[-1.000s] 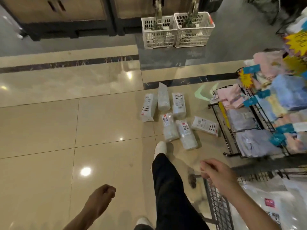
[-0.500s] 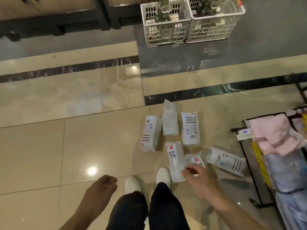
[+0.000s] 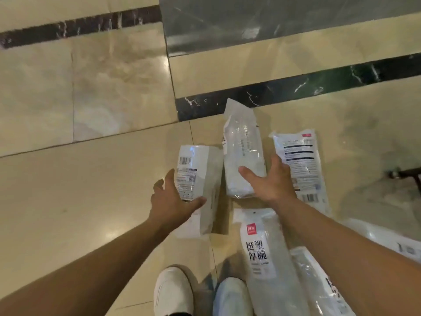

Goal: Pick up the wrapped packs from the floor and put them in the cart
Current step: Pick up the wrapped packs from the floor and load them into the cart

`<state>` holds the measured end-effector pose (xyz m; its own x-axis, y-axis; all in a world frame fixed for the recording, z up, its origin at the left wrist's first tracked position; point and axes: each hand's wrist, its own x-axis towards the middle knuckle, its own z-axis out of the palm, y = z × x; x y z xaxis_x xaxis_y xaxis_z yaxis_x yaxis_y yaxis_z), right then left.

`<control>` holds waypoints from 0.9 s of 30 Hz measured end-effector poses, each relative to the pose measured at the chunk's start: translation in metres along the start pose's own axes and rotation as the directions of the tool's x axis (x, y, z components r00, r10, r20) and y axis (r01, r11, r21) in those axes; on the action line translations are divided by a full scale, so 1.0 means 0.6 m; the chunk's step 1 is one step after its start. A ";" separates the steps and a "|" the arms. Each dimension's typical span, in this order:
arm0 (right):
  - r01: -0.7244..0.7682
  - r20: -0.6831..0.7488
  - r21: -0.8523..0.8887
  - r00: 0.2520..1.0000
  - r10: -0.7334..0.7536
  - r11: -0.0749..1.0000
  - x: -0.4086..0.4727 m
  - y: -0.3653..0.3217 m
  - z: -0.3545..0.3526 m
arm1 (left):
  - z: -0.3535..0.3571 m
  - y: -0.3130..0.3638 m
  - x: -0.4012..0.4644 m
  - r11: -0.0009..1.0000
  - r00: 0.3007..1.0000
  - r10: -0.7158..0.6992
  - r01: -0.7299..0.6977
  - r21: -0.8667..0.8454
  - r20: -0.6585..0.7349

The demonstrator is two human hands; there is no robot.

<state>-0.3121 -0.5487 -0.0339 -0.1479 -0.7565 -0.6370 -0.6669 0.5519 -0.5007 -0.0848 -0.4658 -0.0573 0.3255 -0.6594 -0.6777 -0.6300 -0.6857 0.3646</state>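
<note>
Closest to me I see two white shoes (image 3: 173, 290) planted on the beige tiled floor (image 3: 68, 190), and just to their right two long wrapped packs lie lengthwise: one with a red square and large black characters (image 3: 262, 254), and another beside it (image 3: 319, 281) partly under my right forearm. A further pack (image 3: 387, 240) shows at the right edge, mostly cut off. Moving outward, my left hand (image 3: 173, 201) is spread wide, thumb under the near end and fingers along the left side of a white boxy pack with a barcode (image 3: 200, 174); it touches the pack but I cannot tell whether it has closed on it. My right hand (image 3: 271, 181) is likewise spread, thumb lying across the near end of a clear wrapped pack (image 3: 243, 156), fingers reaching between that pack and the flat printed pack (image 3: 300, 165) to its right; no firm grasp is visible. All these packs rest on the floor. Beyond them runs a dark marble strip (image 3: 296, 87), then a grey slab (image 3: 273, 21). A dark metal foot (image 3: 405, 173) pokes in at the right.
</note>
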 end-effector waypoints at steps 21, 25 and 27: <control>0.040 0.002 0.192 0.999 -0.041 0.981 -0.228 -0.118 -0.162 | -0.240 0.078 -0.185 0.861 0.995 0.099 -0.092 -0.501 -0.012; 0.026 0.052 0.329 0.998 -0.045 0.944 -0.450 -0.242 -0.317 | -0.441 0.178 -0.368 0.844 0.963 0.257 -0.180 -0.505 0.085; 0.042 0.045 0.394 0.997 -0.065 0.918 -0.564 -0.291 -0.390 | -0.530 0.232 -0.466 0.821 0.937 0.331 -0.227 -0.523 0.113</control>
<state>-0.3164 -0.4710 0.4063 -0.0715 -0.7745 -0.6285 -0.3305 0.6129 -0.7177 -0.0392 -0.4747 0.3862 0.0169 -0.8101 -0.5860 -0.2226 -0.5745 0.7877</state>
